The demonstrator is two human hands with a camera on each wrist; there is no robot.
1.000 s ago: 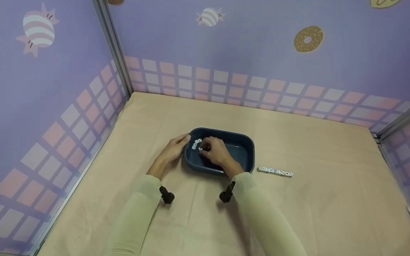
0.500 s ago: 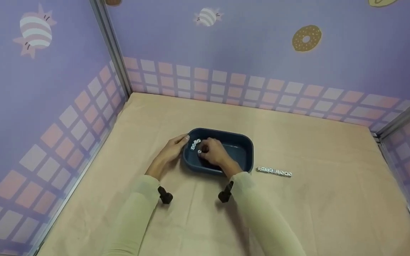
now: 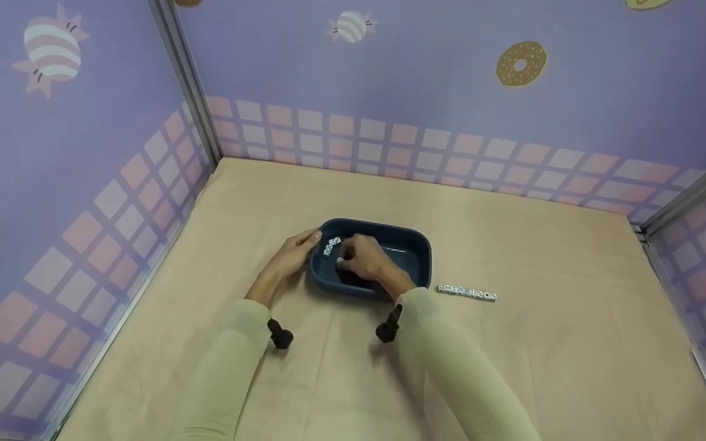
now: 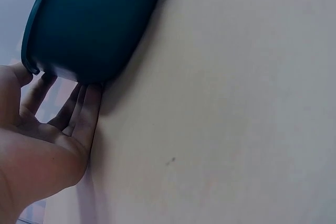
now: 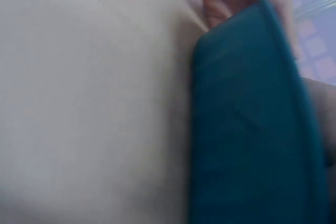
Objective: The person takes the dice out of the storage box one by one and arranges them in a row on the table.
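Note:
In the head view, a dark blue plastic basin [image 3: 369, 293] stands on the cloth. My left hand [image 3: 290, 254] holds its left end, thumb at the rim and fingers against the outer wall, as the left wrist view shows the hand [image 4: 50, 135]. My right hand [image 3: 365, 257] reaches down inside the basin and pinches a small white die [image 3: 340, 261] with dark pips. Left of those fingertips, several white dice [image 3: 331, 246] sit in a short, bent line near the basin's left wall. The right wrist view is blurred, and the basin's wall [image 5: 247, 124] hides most of the right hand.
To the right of the basin a straight row of several white dice [image 3: 467, 293] lies on the beige cloth [image 3: 543, 349]. Purple printed panels [image 3: 414, 73] enclose the back and sides, with a metal post [image 3: 187, 79] at the back left corner.
My right fingers have shifted slightly inside the basin with the die, which now shows less between them. My left hand stays at the rim. The whole head view has drifted a little.

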